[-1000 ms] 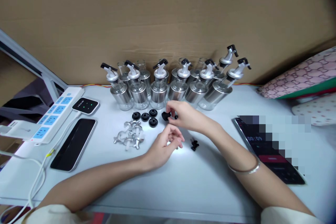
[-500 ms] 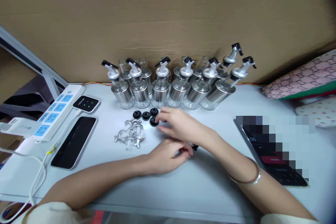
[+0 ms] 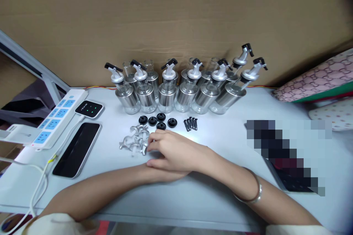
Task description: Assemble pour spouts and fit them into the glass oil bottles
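Two bare hands cross above a pale table (image 3: 171, 205), the right hand (image 3: 179, 150) lying over the left hand (image 3: 172, 176). The right hand's fingers are loosely curved, thumb and fingertips parted with a gap between them; whether they touch anything is unclear. The left hand is mostly covered, so whether it is spread, closed or pinching something cannot be told. Just beyond the right fingertips, toward the left, lies a loose cluster of silver spout parts (image 3: 135, 147). Ahead of the right knuckles sit five round black stoppers (image 3: 172, 122), the nearest partly hidden by the hand, and to their right a neat row of small black levers (image 3: 190, 123). Farther ahead of both hands stands a front row of six glass-and-metal bottles (image 3: 167, 95), each topped with a silver spout and black lever (more bottles show behind them). Well left of the hands rests a dark phone (image 3: 77, 150); a thin bracelet (image 3: 259, 191) circles the right forearm.
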`<state>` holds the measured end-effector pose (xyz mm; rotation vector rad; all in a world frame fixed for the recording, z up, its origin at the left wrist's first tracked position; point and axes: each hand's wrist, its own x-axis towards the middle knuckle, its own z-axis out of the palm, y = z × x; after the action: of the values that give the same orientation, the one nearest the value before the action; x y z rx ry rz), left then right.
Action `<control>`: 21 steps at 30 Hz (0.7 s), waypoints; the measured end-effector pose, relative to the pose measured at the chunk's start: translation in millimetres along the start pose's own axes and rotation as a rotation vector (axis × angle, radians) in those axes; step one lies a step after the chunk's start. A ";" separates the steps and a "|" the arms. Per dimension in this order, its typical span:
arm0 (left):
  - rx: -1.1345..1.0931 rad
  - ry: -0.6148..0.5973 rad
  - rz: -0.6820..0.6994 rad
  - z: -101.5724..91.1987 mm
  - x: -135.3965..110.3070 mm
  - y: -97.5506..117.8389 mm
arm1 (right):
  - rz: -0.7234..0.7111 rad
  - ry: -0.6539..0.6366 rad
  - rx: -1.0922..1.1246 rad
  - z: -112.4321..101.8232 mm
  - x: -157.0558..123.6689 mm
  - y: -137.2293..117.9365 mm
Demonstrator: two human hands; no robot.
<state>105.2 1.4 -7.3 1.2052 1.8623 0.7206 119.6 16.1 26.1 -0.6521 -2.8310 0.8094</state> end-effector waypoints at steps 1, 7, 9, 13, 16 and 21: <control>-0.002 -0.048 0.021 -2.9 -0.2 0.7 | -0.013 0.006 0.011 -0.3 -0.3 0.7; -0.099 -0.403 0.277 -40.3 -3.0 -16.3 | -0.007 0.052 0.134 -4.0 -4.5 8.2; -0.120 -0.474 0.329 -52.6 -2.6 -33.1 | 0.035 0.104 0.158 -6.9 -6.8 11.1; -0.201 -0.584 0.452 -58.1 2.2 -57.1 | 0.101 0.235 0.200 -17.2 -12.7 16.4; -0.322 -0.637 0.430 -53.2 5.6 -58.6 | 0.139 0.354 0.253 -26.1 -18.8 19.5; -0.642 -0.609 0.290 -49.7 9.4 -55.6 | 0.287 0.463 0.539 -29.4 -34.5 26.5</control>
<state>34.5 -13.6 -27.8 1.0989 0.8684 0.8925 167.3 35.1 37.0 -1.0019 -2.0129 1.2135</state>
